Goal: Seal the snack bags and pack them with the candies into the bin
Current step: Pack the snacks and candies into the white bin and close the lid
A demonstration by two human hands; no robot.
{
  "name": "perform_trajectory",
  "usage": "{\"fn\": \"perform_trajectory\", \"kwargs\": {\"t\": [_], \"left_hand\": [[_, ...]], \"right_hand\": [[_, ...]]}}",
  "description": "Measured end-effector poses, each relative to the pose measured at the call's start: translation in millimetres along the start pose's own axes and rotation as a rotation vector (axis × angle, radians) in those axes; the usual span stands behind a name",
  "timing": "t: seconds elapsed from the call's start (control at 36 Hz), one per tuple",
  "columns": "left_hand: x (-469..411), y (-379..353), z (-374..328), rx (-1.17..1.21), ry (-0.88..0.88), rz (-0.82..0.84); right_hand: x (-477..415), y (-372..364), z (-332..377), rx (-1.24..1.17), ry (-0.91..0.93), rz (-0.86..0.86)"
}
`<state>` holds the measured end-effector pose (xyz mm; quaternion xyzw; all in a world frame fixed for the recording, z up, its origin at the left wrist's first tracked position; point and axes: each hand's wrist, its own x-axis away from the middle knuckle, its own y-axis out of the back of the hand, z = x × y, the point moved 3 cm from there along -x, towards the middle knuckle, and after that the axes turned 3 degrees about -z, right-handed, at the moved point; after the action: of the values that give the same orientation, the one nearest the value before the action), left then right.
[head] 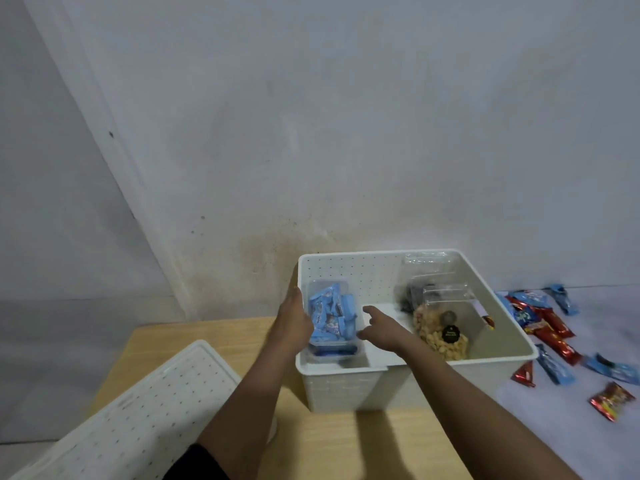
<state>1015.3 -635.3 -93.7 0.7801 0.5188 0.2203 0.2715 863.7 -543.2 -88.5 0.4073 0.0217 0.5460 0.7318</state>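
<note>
A white perforated bin stands on a wooden table. In its left part sits a clear tub of blue-wrapped candies. My left hand holds the tub's left side. My right hand reaches over the bin's white divider, fingers loosely spread beside the tub, touching its right edge. Two clear snack bags stand in the bin's right part: one with pale yellow snacks and one with dark contents behind it.
Loose red and blue candy wrappers lie on a pale surface right of the bin. A white perforated lid lies at the table's near left. A grey wall rises behind the bin.
</note>
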Motion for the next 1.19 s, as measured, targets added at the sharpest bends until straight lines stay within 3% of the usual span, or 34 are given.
{"fn": "perform_trajectory", "kwargs": {"t": [0.14,0.28,0.5,0.75,0.86,1.0,1.19], "left_hand": [[12.7,0.9,-21.7,-0.274,-0.040,-0.033],[26.2,-12.5,-66.3,-0.331,-0.095,-0.021],[68.5,-89.2,-169.4,-0.269,-0.213,0.004],[135.6,-235.3,-262.9,-0.108,-0.394,0.119],[163.8,-297.6,-265.6,-0.077,-0.397,0.196],[176.2,-358.6,-228.6,-0.213,-0.261,0.300],[150.6,-401.1,-186.8,-0.436,-0.215,0.228]], "right_hand": [[27.6,31.2,-12.6,0.108,0.066,-0.038],[55.5,78.1,-33.3,0.138,0.143,-0.082],[106.7,173.7,-103.0,0.174,0.218,-0.172],[146.3,260.2,-243.1,0.160,0.076,-0.223],[158.1,278.5,-306.1,0.084,-0.020,-0.216],[154.8,280.3,-380.3,0.082,-0.159,-0.208],[126.6,245.7,-451.6,0.128,-0.217,-0.158]]}}
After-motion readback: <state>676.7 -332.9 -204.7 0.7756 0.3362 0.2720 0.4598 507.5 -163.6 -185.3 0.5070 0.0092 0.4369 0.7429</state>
